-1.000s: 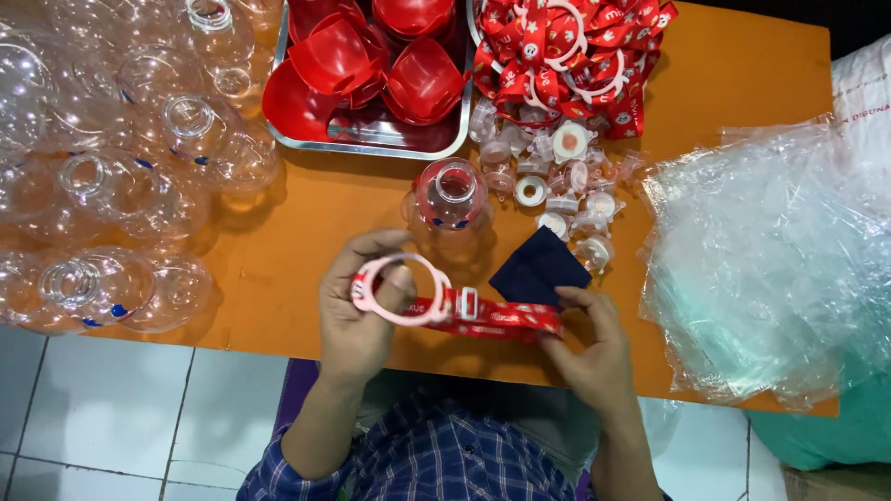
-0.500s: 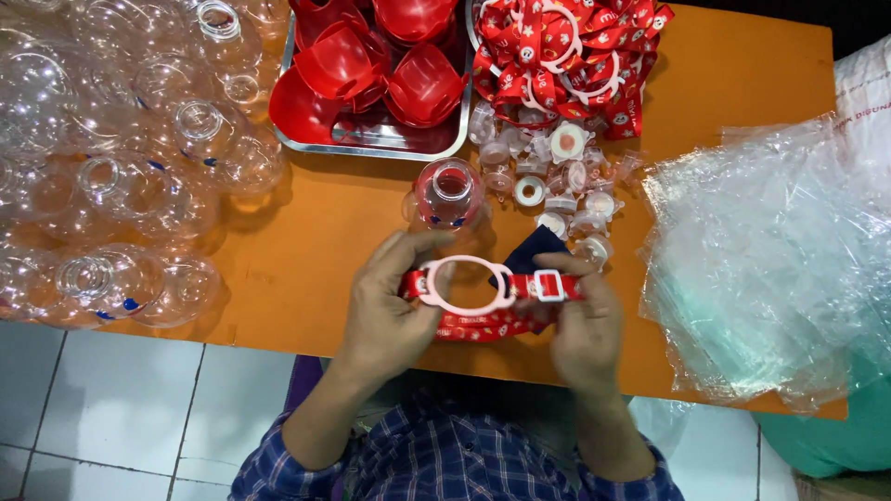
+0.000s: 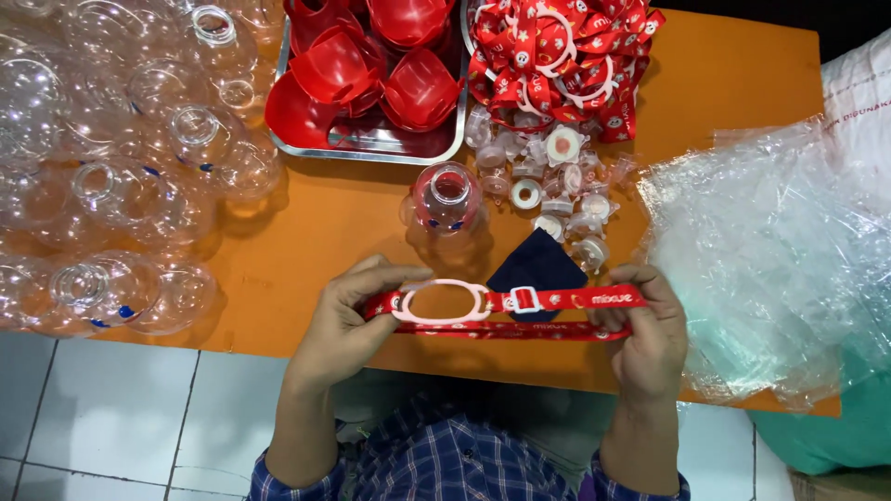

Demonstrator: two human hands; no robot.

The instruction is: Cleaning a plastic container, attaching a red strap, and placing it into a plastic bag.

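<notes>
I hold a red printed strap (image 3: 557,301) with a white plastic ring and a small white buckle, stretched level between both hands above the front edge of the orange table (image 3: 306,250). My left hand (image 3: 348,320) pinches the ring end. My right hand (image 3: 645,325) grips the other end of the strap, which loops back underneath. A clear round bottle (image 3: 445,199) stands upright just beyond the strap, and a dark blue cloth (image 3: 538,264) lies behind it.
Many clear bottles (image 3: 121,158) crowd the table's left. A metal tray (image 3: 371,144) of red caps sits at the back, a pile of red straps (image 3: 557,56) beside it, small clear fittings (image 3: 548,176) below. Crumpled clear plastic bags (image 3: 761,260) fill the right.
The strap was bunched near my left hand; my hands have drawn apart, the right one going rightward, so it now lies pulled out straight and level.
</notes>
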